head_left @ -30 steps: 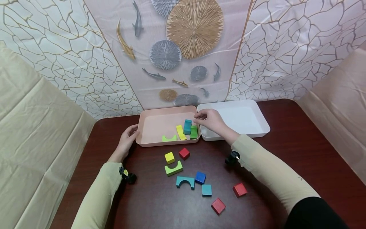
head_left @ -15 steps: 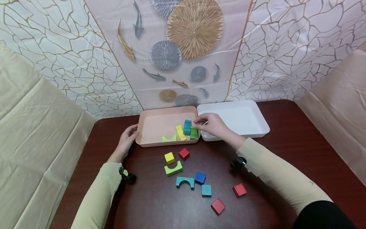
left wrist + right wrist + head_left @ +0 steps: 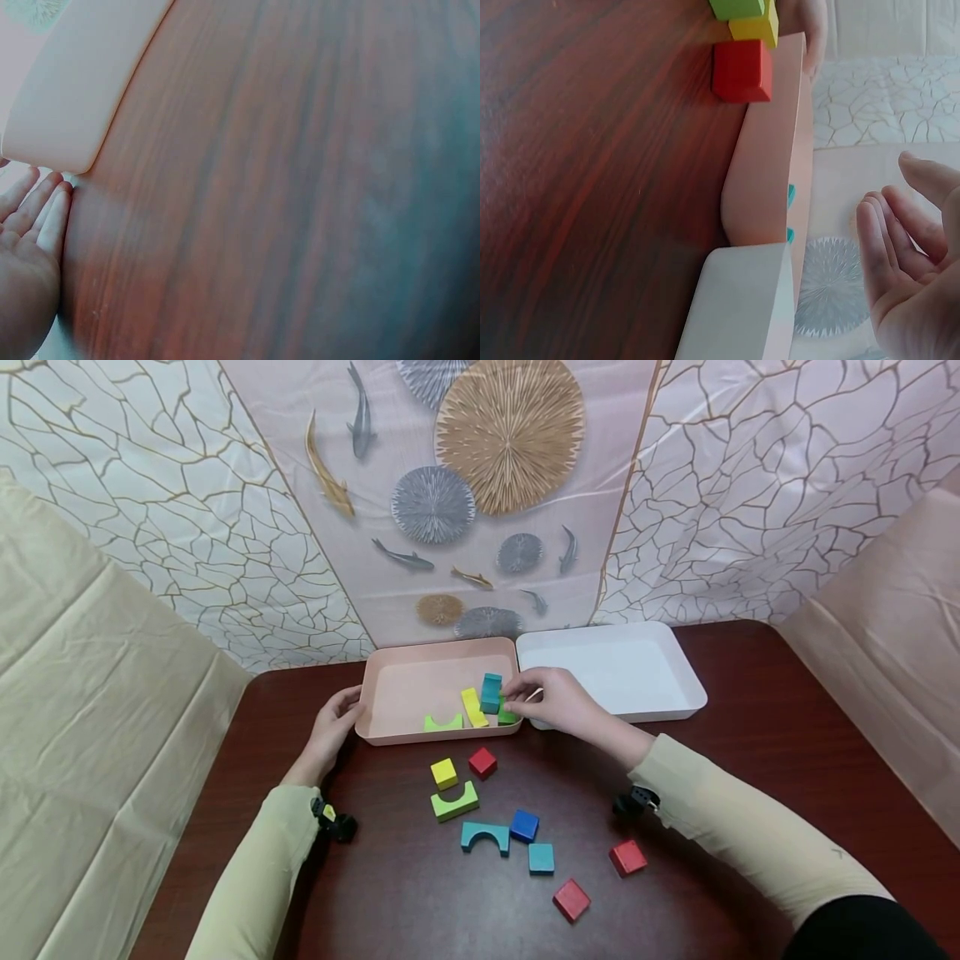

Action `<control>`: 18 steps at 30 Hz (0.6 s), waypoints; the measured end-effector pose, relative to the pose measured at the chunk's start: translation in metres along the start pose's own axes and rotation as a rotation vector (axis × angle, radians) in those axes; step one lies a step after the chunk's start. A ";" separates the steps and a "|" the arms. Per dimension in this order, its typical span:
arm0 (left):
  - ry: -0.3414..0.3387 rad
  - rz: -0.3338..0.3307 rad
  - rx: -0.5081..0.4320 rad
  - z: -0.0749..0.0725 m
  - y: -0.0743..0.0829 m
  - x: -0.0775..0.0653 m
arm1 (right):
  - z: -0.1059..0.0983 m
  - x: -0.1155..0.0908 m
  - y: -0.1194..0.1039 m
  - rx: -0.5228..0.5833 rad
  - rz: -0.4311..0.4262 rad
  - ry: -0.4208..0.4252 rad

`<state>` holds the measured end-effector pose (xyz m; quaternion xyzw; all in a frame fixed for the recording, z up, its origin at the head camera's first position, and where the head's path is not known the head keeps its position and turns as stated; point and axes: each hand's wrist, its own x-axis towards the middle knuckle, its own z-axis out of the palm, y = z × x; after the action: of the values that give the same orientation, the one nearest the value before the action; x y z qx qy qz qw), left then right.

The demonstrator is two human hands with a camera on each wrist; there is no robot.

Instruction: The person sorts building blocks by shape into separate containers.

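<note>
My left hand rests at the left end of the pink tray. In the left wrist view its straight fingers reach the tray's end wall. Over the tray's right end is my right hand, its fingertips overlapping a green block. The right wrist view shows its thumb apart from the fingers, nothing between them. Left of the green block lie a teal block, a yellow block and a lime arch block.
A white tray adjoins the pink one. Nearer on the dark table lie a yellow cube, a lime arch, a teal arch, a blue cube, a teal cube and several red cubes.
My right hand has come down and slightly nearer to me, from above the trays' meeting edge to the green block, partly covering it. The left hand and the blocks have stayed put.
</note>
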<state>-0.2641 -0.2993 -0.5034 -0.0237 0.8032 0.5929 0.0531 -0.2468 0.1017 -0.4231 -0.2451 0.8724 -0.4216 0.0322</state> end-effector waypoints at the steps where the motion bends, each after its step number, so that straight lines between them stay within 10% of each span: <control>1: -0.001 -0.001 -0.002 0.000 0.000 0.000 | 0.000 -0.002 -0.001 0.004 -0.001 -0.002; 18: 0.004 -0.006 -0.004 0.001 0.002 -0.001 | 0.018 -0.032 -0.013 0.053 -0.053 -0.134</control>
<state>-0.2630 -0.2981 -0.5019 -0.0274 0.8019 0.5945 0.0534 -0.2088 0.0961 -0.4297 -0.2948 0.8501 -0.4278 0.0857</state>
